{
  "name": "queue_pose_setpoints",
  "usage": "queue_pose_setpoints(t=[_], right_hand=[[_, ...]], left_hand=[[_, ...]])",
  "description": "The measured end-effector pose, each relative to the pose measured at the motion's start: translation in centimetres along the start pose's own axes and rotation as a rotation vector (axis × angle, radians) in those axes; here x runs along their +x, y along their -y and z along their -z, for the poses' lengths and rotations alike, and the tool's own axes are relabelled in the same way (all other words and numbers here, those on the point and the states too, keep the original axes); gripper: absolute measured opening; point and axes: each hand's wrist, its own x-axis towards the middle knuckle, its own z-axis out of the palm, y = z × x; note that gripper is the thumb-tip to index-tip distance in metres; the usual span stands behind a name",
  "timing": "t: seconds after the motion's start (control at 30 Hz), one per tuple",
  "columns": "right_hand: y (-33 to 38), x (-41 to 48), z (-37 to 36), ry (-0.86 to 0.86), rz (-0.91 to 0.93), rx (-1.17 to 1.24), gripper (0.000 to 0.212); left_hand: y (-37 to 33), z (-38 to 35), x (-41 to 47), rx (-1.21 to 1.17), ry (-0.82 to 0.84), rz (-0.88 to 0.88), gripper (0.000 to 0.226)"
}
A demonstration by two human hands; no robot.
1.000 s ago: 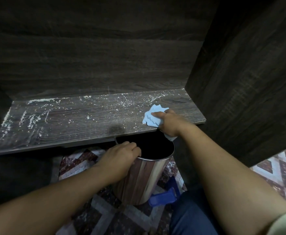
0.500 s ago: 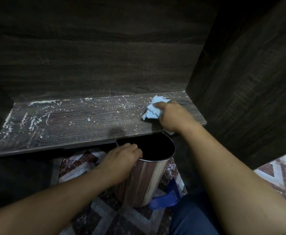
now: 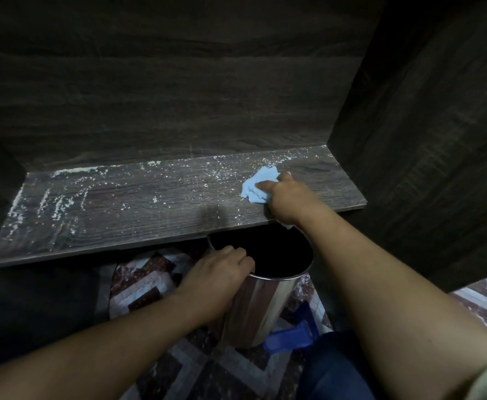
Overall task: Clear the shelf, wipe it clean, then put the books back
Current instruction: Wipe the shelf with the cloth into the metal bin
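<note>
The dark wooden shelf (image 3: pixel 138 209) holds no books and is strewn with white crumbs and dust, thickest at its left end and along the back. My right hand (image 3: pixel 287 199) presses a crumpled light-blue cloth (image 3: pixel 258 184) onto the right part of the shelf, fingers curled over it. My left hand (image 3: pixel 222 272) grips the rim of a shiny metal bin (image 3: pixel 262 307) held just below the shelf's front edge, under the right hand. The bin's inside is dark.
The cabinet's dark side wall (image 3: pixel 427 157) stands close on the right and the back panel (image 3: pixel 178 96) rises behind the shelf. A patterned tile floor (image 3: pixel 150 287) lies below. A blue plastic object (image 3: pixel 290 337) lies on the floor beside the bin.
My right hand has slid the cloth from the shelf's front edge back toward the rear right. The left hand and bin have stayed in place.
</note>
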Motion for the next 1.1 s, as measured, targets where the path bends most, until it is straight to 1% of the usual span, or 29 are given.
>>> queue_pose_setpoints(t=[0.07, 0.17, 0.2, 0.27, 0.37, 0.47, 0.53, 0.57, 0.67, 0.7, 0.77, 0.83, 0.93, 1.1], right_hand=[[0.2, -0.3, 0.5, 0.058, 0.022, -0.036, 0.068], [0.6, -1.3, 1.4, 0.176, 0.06, -0.185, 0.085], [0.8, -1.8, 1.8, 0.205, 0.081, -0.235, 0.087], [1.4, -3.4, 3.1, 0.257, 0.116, -0.31, 0.083], [2.1, -5.7, 4.8, 0.362, 0.223, -0.406, 0.075], [1.9, -6.8, 5.9, 0.404, 0.23, -0.415, 0.068], [1.6, -6.7, 6.1, 0.37, 0.202, -0.393, 0.065], [1.3, -6.4, 6.0, 0.317, 0.161, -0.358, 0.063], [0.7, -5.0, 5.0, 0.073, 0.022, -0.135, 0.064], [0.6, -4.5, 4.3, -0.003, 0.006, -0.057, 0.063], [0.7, -3.7, 2.5, -0.097, 0.031, 0.024, 0.057], [1.1, -3.3, 0.9, -0.113, 0.077, 0.047, 0.055], [1.5, -2.7, -0.9, -0.053, 0.135, 0.023, 0.058], [1.4, -2.6, -0.4, 0.042, 0.189, 0.023, 0.06]], left_hand=[[-0.1, -0.1, 0.1, -0.012, 0.0, 0.001, 0.038], [-0.2, -0.2, 0.2, -0.019, 0.005, -0.006, 0.039], [-0.3, -0.2, 0.3, -0.022, 0.008, -0.007, 0.039], [-0.4, -0.1, 0.4, -0.024, 0.014, -0.013, 0.039], [-0.4, 0.1, 0.4, -0.026, 0.017, -0.02, 0.04], [-0.3, 0.1, 0.4, -0.021, 0.017, -0.012, 0.04], [-0.1, 0.1, 0.4, -0.018, 0.019, -0.005, 0.04], [0.0, 0.1, 0.4, -0.019, 0.019, -0.002, 0.039], [0.2, 0.2, 0.4, -0.02, 0.016, 0.005, 0.038], [0.3, 0.3, 0.4, -0.023, 0.015, 0.006, 0.037], [0.4, 0.2, 0.3, -0.029, 0.016, 0.011, 0.037], [0.5, 0.2, 0.1, -0.032, 0.017, 0.015, 0.036], [0.7, 0.2, 0.0, -0.032, 0.013, 0.014, 0.034], [0.6, 0.5, -0.1, -0.021, 0.015, 0.006, 0.037]])
